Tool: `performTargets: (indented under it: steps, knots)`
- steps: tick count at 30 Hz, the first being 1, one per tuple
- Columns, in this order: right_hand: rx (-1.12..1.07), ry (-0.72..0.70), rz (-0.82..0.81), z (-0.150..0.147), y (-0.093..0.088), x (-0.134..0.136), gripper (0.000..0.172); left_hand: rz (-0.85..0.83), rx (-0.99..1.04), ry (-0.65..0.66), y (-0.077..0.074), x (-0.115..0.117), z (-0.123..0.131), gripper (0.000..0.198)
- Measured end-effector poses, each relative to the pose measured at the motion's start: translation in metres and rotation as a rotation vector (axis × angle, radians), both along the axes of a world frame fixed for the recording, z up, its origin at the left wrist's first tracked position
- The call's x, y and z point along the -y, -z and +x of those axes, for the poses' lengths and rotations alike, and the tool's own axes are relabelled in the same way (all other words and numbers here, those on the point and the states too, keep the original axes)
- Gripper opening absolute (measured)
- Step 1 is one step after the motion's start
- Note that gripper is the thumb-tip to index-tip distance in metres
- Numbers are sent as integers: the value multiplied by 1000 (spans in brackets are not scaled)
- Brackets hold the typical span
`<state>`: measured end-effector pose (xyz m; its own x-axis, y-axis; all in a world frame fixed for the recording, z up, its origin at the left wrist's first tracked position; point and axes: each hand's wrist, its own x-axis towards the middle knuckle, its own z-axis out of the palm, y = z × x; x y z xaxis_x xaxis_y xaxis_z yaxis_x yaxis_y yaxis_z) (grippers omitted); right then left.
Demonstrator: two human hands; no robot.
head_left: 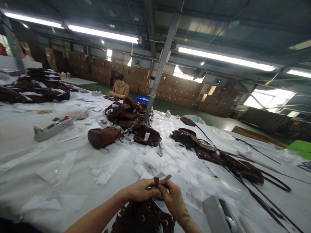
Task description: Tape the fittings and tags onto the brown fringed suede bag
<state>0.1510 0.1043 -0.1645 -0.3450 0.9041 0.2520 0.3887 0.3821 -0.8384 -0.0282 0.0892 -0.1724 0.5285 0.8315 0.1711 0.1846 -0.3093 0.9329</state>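
My left hand (141,191) and my right hand (173,199) meet at the front middle, fingers closed in a pinch. Between them is a narrow brown strap (166,180), its flat ends sticking up past the fingertips. Whether this is one strap or two pieces I cannot tell. Just below the hands lies a dark brown fringed bag (143,218) with gold-coloured eyelets, partly cut off by the frame's lower edge. To the right of my right hand stands a grey tape dispenser (215,213).
White paper scraps (155,158) litter the white table (80,168). Brown bags (131,113) are heaped around a metal post (161,64); others with long straps (243,168) lie at right. Another tape dispenser (53,129) is at left. A person (120,87) sits across the table.
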Motion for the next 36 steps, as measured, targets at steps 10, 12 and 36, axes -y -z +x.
performTargets:
  steps: [10, 12, 36]
  knots:
    - [25, -112, -57, -6, -10, -5, 34, -80, 283, -13, 11, 0, -6, 42]
    - [44, -141, -41, -2, -4, -6, 41, -138, 309, -59, 13, -2, -9, 41]
    - [163, -51, -30, 8, -45, 15, 30, -171, 196, -24, -4, 18, -4, 23]
